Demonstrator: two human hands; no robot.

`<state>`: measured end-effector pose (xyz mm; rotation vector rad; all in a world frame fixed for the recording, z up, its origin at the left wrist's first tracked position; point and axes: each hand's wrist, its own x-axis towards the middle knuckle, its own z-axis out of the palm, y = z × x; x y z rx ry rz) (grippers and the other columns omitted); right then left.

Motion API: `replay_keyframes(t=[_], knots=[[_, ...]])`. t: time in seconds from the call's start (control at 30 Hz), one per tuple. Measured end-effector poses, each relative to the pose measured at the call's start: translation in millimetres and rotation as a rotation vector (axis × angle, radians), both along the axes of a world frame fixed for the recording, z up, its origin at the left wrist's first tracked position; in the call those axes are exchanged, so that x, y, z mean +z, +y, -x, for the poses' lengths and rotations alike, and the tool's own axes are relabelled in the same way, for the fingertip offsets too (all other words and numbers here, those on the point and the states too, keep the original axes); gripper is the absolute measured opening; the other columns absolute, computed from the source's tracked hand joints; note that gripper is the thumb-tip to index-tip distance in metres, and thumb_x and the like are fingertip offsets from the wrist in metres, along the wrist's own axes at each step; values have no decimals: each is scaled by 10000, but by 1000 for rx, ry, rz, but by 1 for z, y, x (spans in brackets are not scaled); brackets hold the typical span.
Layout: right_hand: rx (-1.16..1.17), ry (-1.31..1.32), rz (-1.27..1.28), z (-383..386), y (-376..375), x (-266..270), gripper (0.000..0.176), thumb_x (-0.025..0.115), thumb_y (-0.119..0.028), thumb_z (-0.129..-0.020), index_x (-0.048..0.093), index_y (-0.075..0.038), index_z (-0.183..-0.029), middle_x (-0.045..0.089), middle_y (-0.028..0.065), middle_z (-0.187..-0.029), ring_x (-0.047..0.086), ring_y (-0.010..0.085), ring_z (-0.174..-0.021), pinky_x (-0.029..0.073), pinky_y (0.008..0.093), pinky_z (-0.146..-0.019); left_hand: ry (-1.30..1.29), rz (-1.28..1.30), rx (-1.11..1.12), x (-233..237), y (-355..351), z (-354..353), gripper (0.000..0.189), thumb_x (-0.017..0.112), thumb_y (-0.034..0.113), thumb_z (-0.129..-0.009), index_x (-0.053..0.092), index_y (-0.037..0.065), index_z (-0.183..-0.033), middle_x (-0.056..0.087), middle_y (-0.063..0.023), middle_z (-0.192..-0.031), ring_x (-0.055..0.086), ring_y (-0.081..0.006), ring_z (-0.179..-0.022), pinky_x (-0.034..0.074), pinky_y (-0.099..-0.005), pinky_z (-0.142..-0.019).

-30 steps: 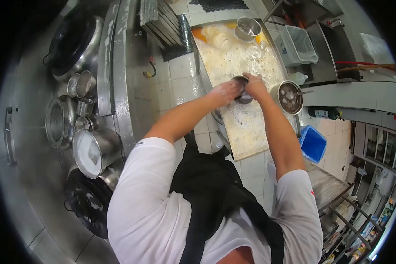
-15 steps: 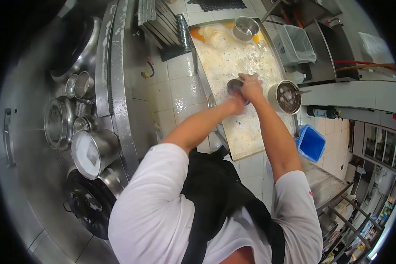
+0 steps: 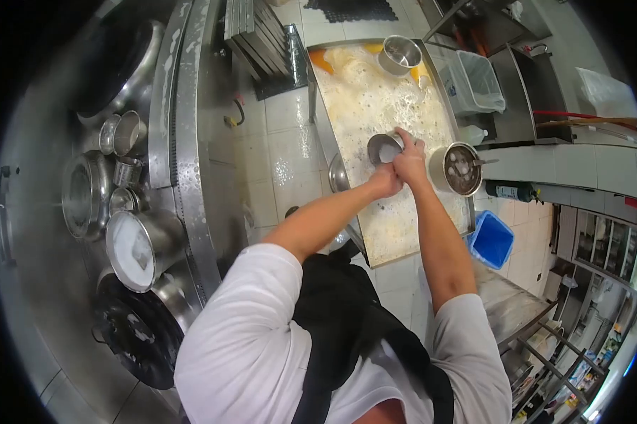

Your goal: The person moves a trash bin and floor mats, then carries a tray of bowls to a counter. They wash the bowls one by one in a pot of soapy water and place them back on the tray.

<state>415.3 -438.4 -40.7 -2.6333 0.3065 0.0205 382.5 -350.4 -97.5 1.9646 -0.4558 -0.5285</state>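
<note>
Between my hands, a small round metal pot is tilted so its inside faces up, over a wide sink of foamy water. My right hand grips the pot's right side, with fingers along the rim. At the pot's lower edge, my left hand is closed against it, close to the right hand. Whether the left fingers also hold something small is hidden. A larger pot with dark liquid, pale round lumps and a handle sticking out stands just right of my hands.
Another metal pot sits at the far end of the sink. Several metal pots and lids, including a soapy pot, fill the left counter. A blue bin and a clear plastic bin stand to the right.
The pot in my hands has turned so its inside shows more. My left hand, blurred at the pot before, has come down to its lower edge. The view has shifted slightly.
</note>
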Motion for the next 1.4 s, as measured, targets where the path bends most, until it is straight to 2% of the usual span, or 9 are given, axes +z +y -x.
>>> replay_keyframes(t=[0.13,0.23,0.37,0.43,0.6,0.8,1.0,1.23,1.4], knots=[[255,246,127,-21,0,42,603,535,-60,-669,490,-232,-1245,548,274,-1054,517,374,-1046,408,434,-918,-1180,-473,-549,-4,59,-55,393,480,181,-770,536,-22,-1102,561,-223,-1102,513,-355,-1076,361,-433,-954],[141,624,-130,-39,8,60,632,442,-30,-680,471,-247,-1273,587,286,-959,638,353,-649,544,382,-538,-928,-979,-583,-103,29,-76,394,491,154,-761,528,-3,-1121,564,-206,-1105,521,-322,-1071,367,-418,-951],[365,45,137,-36,-22,-2,608,420,-23,-692,499,-240,-1254,584,277,-1001,640,360,-675,545,375,-551,-340,-485,-46,2,0,3,306,491,155,-790,570,49,-1066,612,-153,-1012,514,-281,-1080,387,-380,-920],[190,624,-108,-32,2,74,552,449,-41,-708,535,-232,-1219,550,276,-1072,600,393,-876,500,390,-781,-578,-267,-80,2,11,7,287,488,147,-796,591,66,-1051,604,-142,-1036,517,-273,-1075,389,-379,-911],[440,94,156,-36,-20,0,533,496,-103,-751,490,-223,-1270,565,203,-1007,596,307,-916,504,378,-723,-1178,-703,-299,-8,33,-42,255,517,184,-784,620,36,-964,602,-190,-996,538,-329,-1025,405,-440,-870],[-309,217,-1526,19,-35,9,769,402,-646,-829,295,-130,-1390,436,177,-1298,503,261,-1106,411,414,-901,122,78,-12,69,37,-39,398,607,389,-824,604,16,-962,652,-117,-867,631,-232,-818,505,-358,-723],[-371,307,-1934,29,-37,19,607,351,-567,-884,457,-98,-1255,478,109,-1278,495,269,-1129,381,463,-972,929,1057,431,51,19,-63,521,657,472,-768,570,-11,-943,599,-118,-947,598,-230,-820,498,-382,-736],[-71,89,-2149,46,-16,66,392,493,-270,-911,482,-22,-1215,513,111,-1240,446,263,-1181,310,453,-1028,171,-77,658,99,79,-52,468,569,455,-827,578,78,-1104,617,-181,-1031,592,-330,-954,459,-403,-797],[-57,-4,-2034,38,-55,40,364,526,-166,-897,469,28,-1199,529,127,-1204,464,230,-1145,341,372,-994,-601,61,890,160,228,15,358,546,126,-851,524,124,-1209,585,-174,-1122,559,-320,-1053,438,-357,-870]])
